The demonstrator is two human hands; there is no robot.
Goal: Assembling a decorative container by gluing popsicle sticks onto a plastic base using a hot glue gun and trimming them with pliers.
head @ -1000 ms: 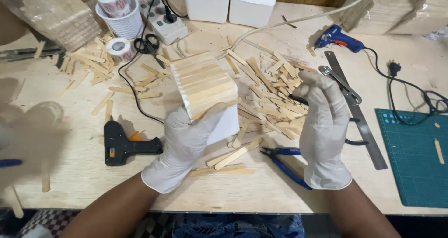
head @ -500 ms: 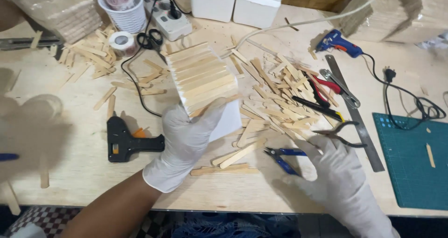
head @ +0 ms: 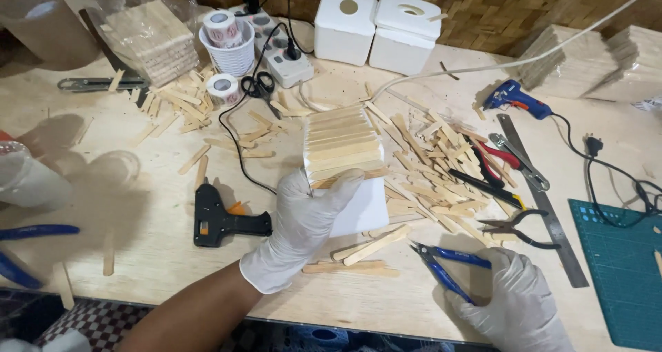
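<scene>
**Hands split between box and pliers**

Both hands wore white gloves. The left hand clasped the near end of the white box, thumb hooked over its top edge, which kept the box steady and its stick-covered face turned up. That box, clad in a row of flat wooden sticks laid side by side, stood on the bench about mid-way across. The right hand lay to the right of the box and nearer the bench's front edge, fingers curled around the handles of the blue pliers, whose tip pointed back toward the box. Loose sticks lay heaped just right of the box, within easy reach of either hand. A black glue gun rested just left of the box, nozzle side down. Beyond the heap, right of the box, lay black pliers and a steel ruler.
</scene>
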